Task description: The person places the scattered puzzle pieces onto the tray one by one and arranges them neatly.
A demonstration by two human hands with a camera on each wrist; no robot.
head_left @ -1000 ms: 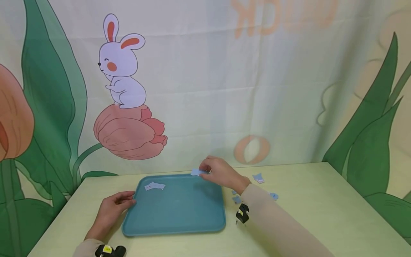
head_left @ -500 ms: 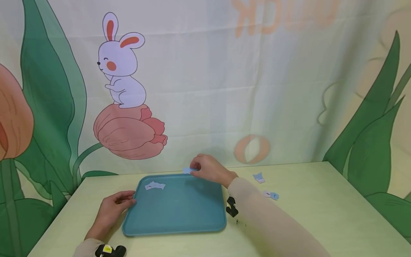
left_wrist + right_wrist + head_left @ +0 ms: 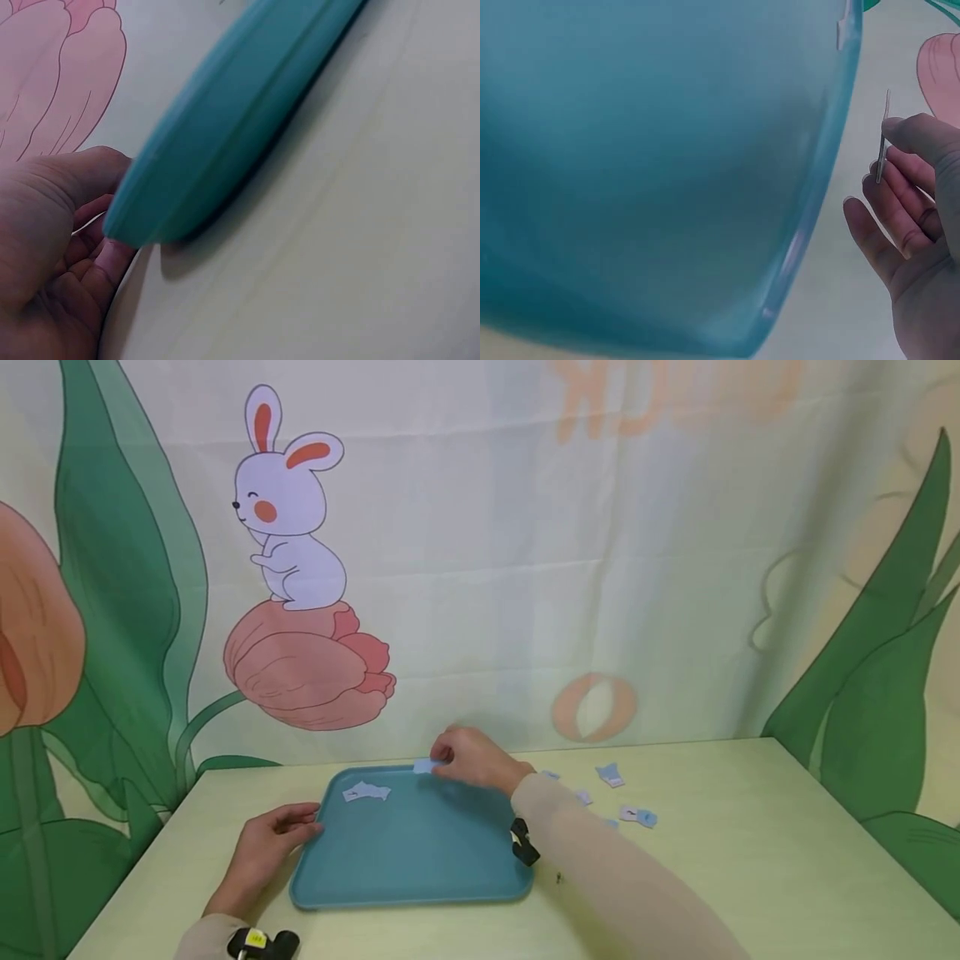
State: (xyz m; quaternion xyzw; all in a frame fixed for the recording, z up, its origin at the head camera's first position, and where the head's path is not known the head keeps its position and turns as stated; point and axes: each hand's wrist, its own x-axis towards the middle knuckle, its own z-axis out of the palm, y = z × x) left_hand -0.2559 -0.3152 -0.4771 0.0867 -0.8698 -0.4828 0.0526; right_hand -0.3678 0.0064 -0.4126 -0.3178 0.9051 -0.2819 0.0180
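Observation:
My right hand (image 3: 480,762) pinches a light-blue puzzle piece (image 3: 425,767) above the far rim of a teal tray (image 3: 412,860). In the right wrist view the piece (image 3: 883,139) is edge-on between thumb and fingers, while the other fingers spread loosely. On the tray's far left lie joined puzzle pieces (image 3: 367,791) with a dark mark. At the left rim my left hand (image 3: 264,856) holds the tray; the left wrist view has the tray's edge (image 3: 202,150) between its thumb and fingers, with the fingertips partly hidden.
Loose puzzle pieces lie on the pale table (image 3: 787,860) right of the tray: one (image 3: 611,775) farther back, a pair (image 3: 638,816) nearer, and several partly behind my right sleeve (image 3: 600,860). A printed curtain (image 3: 480,568) hangs behind the table.
My right hand has moved left along the tray's far rim with the puzzle piece, uncovering more loose pieces. The left hand has stayed at the tray's left rim.

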